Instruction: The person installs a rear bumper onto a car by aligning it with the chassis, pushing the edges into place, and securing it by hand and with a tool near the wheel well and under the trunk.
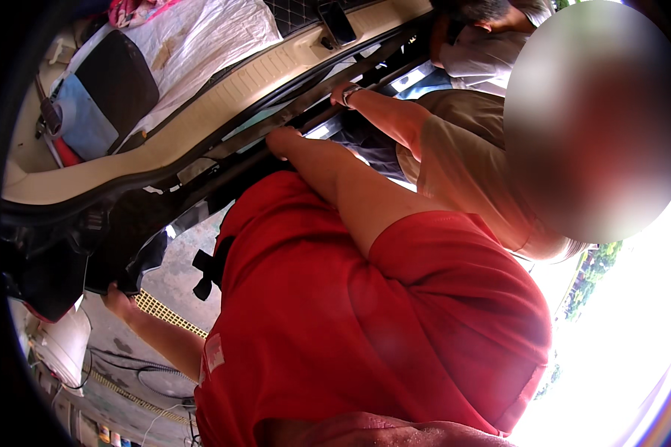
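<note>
A black car bumper (115,246) runs along the rear of a vehicle, below its cream sill. My left hand (119,299) is closed round the lower edge of its left end, thumb showing on the edge. Farther right, my right hand (283,141) grips the bumper's upper edge, with its fingertips partly hidden. Beside it, a co-worker's hand (343,94) with a wristwatch rests on the same dark edge. A gap with metal parts shows between the bumper and the cream sill (224,104).
A co-worker in a tan shirt (462,164) stands close on my right; another person (492,45) bends beyond. A phone (337,22) lies on the sill. Inside the vehicle are a white sheet (209,45) and a dark panel (119,82). Cables (149,369) and a yellow grating (168,313) lie on the floor.
</note>
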The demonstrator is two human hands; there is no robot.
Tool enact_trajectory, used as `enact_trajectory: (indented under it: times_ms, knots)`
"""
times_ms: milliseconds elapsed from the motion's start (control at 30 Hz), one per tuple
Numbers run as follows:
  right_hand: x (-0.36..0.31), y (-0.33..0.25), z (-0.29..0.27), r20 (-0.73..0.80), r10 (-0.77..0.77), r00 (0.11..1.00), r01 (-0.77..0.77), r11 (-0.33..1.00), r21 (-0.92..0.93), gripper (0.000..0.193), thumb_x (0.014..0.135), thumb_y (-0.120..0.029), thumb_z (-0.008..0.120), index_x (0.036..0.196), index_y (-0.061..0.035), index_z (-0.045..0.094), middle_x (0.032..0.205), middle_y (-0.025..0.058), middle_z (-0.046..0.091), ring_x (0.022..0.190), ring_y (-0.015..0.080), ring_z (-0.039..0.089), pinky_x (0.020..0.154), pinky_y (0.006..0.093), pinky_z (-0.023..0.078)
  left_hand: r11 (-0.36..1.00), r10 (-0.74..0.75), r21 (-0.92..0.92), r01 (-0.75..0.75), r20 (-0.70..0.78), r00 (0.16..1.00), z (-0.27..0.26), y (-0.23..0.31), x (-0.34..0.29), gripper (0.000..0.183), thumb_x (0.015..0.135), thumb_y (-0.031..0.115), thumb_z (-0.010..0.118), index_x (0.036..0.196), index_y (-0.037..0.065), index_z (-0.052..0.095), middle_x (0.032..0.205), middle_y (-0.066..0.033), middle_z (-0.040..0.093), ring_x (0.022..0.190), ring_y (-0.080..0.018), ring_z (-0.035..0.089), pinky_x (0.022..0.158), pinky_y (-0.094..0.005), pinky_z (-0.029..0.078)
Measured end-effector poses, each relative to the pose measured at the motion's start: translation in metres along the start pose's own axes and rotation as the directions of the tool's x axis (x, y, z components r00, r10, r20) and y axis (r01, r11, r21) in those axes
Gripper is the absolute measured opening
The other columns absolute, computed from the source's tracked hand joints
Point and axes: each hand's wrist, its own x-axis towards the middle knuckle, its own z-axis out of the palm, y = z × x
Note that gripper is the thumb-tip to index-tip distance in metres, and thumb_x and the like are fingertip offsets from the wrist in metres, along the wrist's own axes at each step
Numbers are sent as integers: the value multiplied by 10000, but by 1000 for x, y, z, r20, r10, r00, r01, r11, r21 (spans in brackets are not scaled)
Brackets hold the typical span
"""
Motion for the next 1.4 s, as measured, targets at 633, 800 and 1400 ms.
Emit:
enact_trajectory:
  times_ms: [633, 800, 1400]
  knots:
    - [7, 4, 9, -57, -61, 997, 59, 998, -39, 402, 558, -36, 728, 955, -32, 668, 1042, 193, 618, 983, 366, 593, 747, 450, 517, 1000, -20, 1, 20, -21, 1000, 10, 14, -15, 433, 706, -14, 554, 1127, -95, 493, 1019, -195, 581, 822, -303, 609, 726, -382, 542]
    - [3, 0, 4, -67, -23, 998, 20, 999, -45, 396, 556, -44, 732, 947, -37, 671, 1045, 190, 619, 982, 367, 594, 749, 435, 517, 999, -8, 46, 9, -13, 1000, 9, 13, -15, 450, 702, 8, 577, 1129, -104, 488, 1024, -197, 578, 834, -303, 605, 731, -379, 538]
    - [-3, -2, 2, -73, -57, 996, 54, 997, -47, 416, 543, -73, 756, 950, -51, 672, 1054, 193, 610, 994, 356, 586, 759, 445, 512, 996, 13, 90, -9, -47, 999, -2, 4, -5, 436, 701, 25, 576, 1105, -116, 491, 996, -200, 575, 804, -302, 601, 718, -380, 542]
